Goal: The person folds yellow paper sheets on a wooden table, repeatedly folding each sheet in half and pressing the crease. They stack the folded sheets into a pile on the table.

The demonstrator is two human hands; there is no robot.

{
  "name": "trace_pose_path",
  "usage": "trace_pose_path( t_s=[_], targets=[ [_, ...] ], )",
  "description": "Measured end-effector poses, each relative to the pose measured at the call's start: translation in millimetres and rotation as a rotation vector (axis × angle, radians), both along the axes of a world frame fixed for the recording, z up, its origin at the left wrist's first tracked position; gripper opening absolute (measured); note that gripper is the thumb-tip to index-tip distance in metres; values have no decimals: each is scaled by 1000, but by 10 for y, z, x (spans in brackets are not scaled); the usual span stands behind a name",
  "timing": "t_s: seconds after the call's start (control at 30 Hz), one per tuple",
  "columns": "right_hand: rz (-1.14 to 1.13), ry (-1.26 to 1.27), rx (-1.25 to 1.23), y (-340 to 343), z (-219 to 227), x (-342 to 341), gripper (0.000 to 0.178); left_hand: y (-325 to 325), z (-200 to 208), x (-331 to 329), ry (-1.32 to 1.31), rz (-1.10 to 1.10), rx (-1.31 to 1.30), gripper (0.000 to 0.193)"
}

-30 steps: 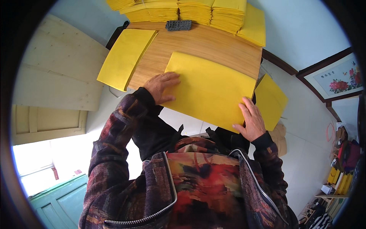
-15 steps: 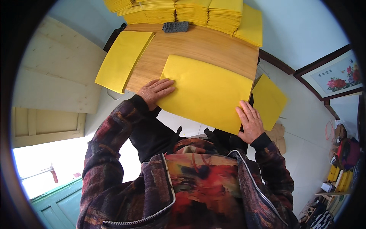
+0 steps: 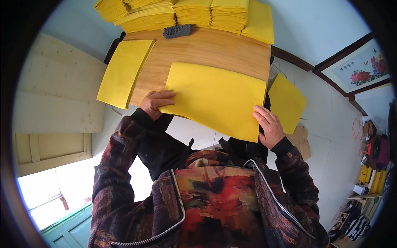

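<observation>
A large yellow paper sheet (image 3: 215, 99) lies at a slant on the wooden table (image 3: 194, 47), its near edge reaching past the table toward my lap. My left hand (image 3: 157, 103) holds its left near corner, fingers together on top and the thumb hidden. At the right edge, my right hand (image 3: 269, 125) has its fingers over the sheet and its thumb tucked out of sight along the side. Whether the sheet is single or folded, I cannot tell. A flat yellow stack (image 3: 124, 72) rests at the table's left end.
Tall piles of yellow paper (image 3: 192, 14) line the table's far side, with a dark grey textured block (image 3: 176, 31) before them. Beyond the right edge sits more yellow paper (image 3: 287, 103). A framed flower picture (image 3: 359, 66) and a crowded shelf (image 3: 366, 194) stand farther right.
My left fingers, flatter and more spread before, are now bent closer together at the sheet's corner. The whole view has shifted a little, moving the table leftward.
</observation>
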State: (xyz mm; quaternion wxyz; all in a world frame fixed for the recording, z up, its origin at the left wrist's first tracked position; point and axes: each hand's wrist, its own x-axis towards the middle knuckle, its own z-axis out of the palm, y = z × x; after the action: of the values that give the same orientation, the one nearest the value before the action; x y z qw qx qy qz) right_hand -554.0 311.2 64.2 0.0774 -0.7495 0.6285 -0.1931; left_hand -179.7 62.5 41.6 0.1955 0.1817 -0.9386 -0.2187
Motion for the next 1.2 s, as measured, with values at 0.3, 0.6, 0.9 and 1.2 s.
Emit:
trace_pose_path(
  t_s=[0.3,0.6,0.9,1.2],
  targets=[
    [-65,-221,-44,-92,-92,-53,25,-259,137,-104,8,59,452,19],
    [-59,-398,147,-86,25,-129,36,-383,161,-157,-69,185,605,24],
    [127,-95,287,29,94,-151,75,44,325,-5,-389,-89,-39,66],
    [39,29,60,69,-87,-2,70,94,-125,82,-246,-20,-365,68]
  ],
)
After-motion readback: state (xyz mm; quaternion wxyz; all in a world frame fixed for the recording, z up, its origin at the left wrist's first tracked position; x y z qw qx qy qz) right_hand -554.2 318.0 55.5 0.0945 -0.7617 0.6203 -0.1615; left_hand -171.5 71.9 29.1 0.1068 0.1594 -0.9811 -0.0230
